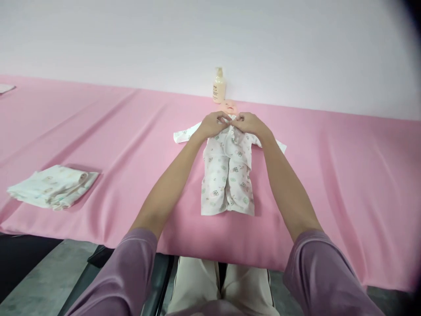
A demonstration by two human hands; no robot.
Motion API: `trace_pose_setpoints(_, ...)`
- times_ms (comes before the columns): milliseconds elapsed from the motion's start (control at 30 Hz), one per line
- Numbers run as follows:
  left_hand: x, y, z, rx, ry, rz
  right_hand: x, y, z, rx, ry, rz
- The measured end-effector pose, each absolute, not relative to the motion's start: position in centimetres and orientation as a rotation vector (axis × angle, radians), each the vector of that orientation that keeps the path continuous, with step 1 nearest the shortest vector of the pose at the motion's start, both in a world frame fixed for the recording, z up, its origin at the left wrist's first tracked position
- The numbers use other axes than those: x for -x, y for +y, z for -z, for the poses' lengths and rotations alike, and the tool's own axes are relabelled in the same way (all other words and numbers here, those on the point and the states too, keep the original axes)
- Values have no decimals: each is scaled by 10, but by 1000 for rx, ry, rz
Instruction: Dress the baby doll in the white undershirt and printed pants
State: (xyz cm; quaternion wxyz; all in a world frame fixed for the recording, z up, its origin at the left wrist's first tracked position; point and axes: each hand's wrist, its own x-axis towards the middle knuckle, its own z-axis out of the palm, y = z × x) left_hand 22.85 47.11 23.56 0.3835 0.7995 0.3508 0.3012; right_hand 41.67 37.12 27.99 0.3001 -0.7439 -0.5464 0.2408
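Observation:
A baby doll (229,106) lies on its back, its head toward the wall, dressed in a white printed baby shirt (237,149) and matching trousers (215,184). Both sleeves spread out to the sides. At the collar, my left hand (214,123) pinches the shirt's edge from the left. My right hand (249,123) pinches the same spot from the right, and the fingertips nearly meet. A button shows on the front just below them. The exact bit of cloth between the fingers is too small to make out.
A pump bottle (219,86) stands behind the doll's head, by the white wall (131,44). Folded printed cloth (52,186) lies at the left on the pink table cover (131,210). Another pale item (5,88) sits at the far left edge. A dark chair (161,281) is below the table's front edge.

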Motion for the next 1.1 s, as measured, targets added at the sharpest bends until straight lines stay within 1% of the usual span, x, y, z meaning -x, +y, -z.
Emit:
trace_pose_setpoints(100,-230,471,-232,-2045,896,-822,-422,366,-280,1830,-1332,-863)
trace_pose_setpoints(167,-231,472,-229,-2060,880,-879,-422,362,-275,1722,-1200,-915)
trace_pose_setpoints(267,-233,474,-226,-2089,848,-918,-419,361,-266,1650,-1085,-889)
trace_pose_setpoints(567,-232,468,-227,-2077,815,-906,-429,367,-246,1573,-1124,-866)
trace_pose_setpoints(733,-235,464,-229,-2014,861,-919,-430,366,-246,1545,-1126,-868)
trace_pose_setpoints(867,-237,461,-231,-1888,869,-858,-426,364,-251,1593,-1125,-848)
trace_pose_setpoints(1100,-241,451,-230,-1706,922,-935,-429,364,-246,1549,-1321,-632)
